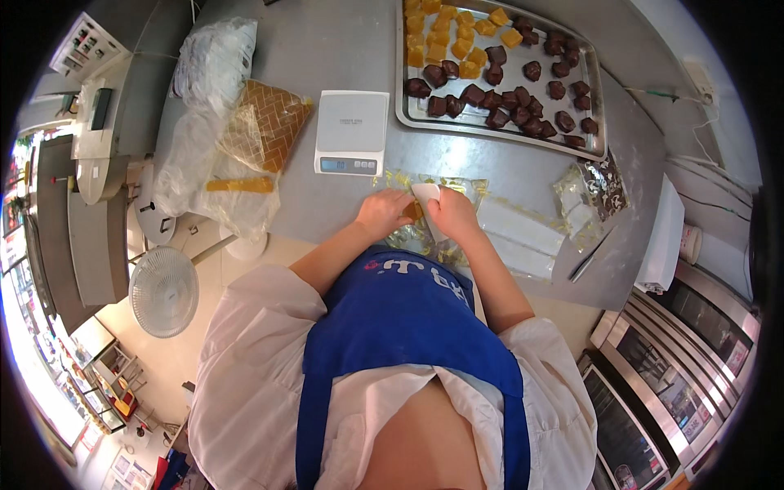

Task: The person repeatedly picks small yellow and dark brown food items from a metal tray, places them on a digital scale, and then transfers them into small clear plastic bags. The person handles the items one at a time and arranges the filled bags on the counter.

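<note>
In my right hand [454,211] is a flat white card-like scraper [429,208], held upright over a clear wrapper with yellow print [450,250]. My left hand [384,213] rests beside it, fingers curled at an orange-brown piece [413,211] on that wrapper. Whether those fingers grip the piece or only touch it, I cannot tell. To the right lie white strips [520,236] with clear, yellow-printed film. A digital kitchen scale [352,125] stands just beyond my left hand.
A metal tray [502,136] at the back right bears orange cubes [462,32] and dark brown chunks [520,110]. Plastic bags [214,61] and a brown brick-patterned pack [263,122] lie left. A knife [589,260] and another printed bag [579,202] lie right.
</note>
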### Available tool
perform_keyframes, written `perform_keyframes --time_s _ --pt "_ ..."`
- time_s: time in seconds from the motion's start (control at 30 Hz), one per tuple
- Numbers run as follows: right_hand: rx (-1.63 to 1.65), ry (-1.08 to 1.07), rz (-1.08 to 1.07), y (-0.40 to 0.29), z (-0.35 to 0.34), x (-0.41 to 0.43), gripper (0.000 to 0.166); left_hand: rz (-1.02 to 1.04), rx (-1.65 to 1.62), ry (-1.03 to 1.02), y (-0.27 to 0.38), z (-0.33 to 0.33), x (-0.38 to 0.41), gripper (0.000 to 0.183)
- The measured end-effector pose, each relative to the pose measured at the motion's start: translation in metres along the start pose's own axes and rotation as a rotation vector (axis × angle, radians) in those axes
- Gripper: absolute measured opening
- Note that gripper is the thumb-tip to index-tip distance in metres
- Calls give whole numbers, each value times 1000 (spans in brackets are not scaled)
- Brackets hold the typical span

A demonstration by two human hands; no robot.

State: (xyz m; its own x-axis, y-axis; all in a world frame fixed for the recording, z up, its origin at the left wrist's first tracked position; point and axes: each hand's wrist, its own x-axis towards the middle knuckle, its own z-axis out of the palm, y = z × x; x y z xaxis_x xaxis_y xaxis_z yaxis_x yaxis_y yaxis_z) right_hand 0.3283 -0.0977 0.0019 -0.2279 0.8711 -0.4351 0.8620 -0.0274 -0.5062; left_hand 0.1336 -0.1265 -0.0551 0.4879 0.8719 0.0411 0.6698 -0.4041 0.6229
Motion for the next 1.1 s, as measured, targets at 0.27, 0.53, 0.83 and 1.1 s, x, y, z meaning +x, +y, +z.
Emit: perform_keyframes --time_s 0.27,0.53,0.83,1.1 --pt "-141 48 40 -28 16 -3 23 -4 -14 69 -2 3 0 37" --pt "62 249 29 -3 38 9 22 -118 -103 133 5 -2 4 43" --pt "607 516 130 57 16 -42 28 -530 -440 348 -20 -57 42 50" --pt "578 532 211 63 30 -70 29 63 87 249 -3 -59 62 60"
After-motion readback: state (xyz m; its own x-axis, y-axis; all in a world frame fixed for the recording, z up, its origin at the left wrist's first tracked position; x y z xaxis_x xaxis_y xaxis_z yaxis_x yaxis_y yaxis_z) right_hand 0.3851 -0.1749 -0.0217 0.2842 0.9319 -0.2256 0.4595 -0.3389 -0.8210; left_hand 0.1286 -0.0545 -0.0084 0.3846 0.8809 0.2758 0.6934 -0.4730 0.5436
